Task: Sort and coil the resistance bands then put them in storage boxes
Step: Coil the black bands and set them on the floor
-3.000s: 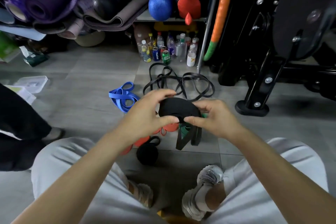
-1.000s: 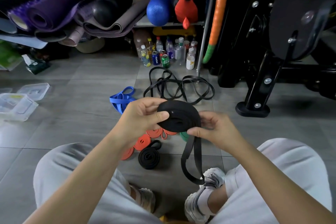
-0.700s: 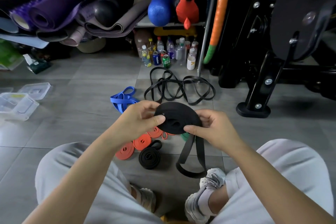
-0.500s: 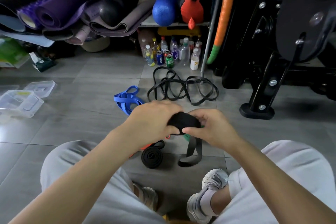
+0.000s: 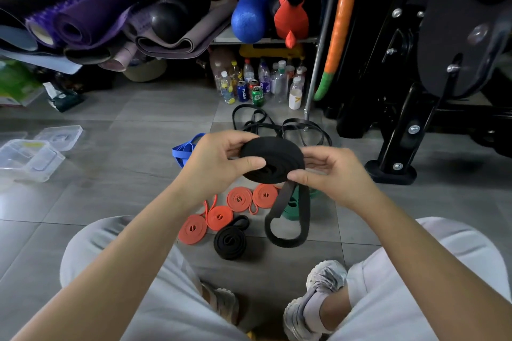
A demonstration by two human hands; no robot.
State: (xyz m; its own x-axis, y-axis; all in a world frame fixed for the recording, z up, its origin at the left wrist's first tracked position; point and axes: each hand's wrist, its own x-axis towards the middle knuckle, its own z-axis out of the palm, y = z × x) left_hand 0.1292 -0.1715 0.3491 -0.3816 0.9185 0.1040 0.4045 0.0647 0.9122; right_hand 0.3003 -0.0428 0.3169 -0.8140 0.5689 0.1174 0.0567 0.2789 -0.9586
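— Step in hand?
— Coiling: left hand [image 5: 219, 163] pinches the black band [image 5: 273, 159], held above the orange coils [image 5: 239, 199]; right hand [image 5: 332, 174] pinches its rim (one loop hangs).
— Next?
— Judged: wind remainder, keeping tension.

Orange coils [image 5: 240, 199], black coil [image 5: 230, 242], green band [image 5: 289, 212] crowd floor [image 5: 138, 174] ahead.

Half-coiled band [image 5: 273, 159] sat between the left hand [image 5: 219, 159] and right hand [image 5: 329, 174], tail hanging toward the floor [image 5: 138, 174]. Below it a cluster of finished coils [image 5: 239, 198] lay on the floor. Behind that was a loose tangle of bands [image 5: 293, 126], then bottles and cans [image 5: 257, 83] under the shelf [image 5: 266, 40]. Storage boxes [image 5: 30, 158] were off left (well apart from the rest), machine frame [image 5: 399, 130] on the right.
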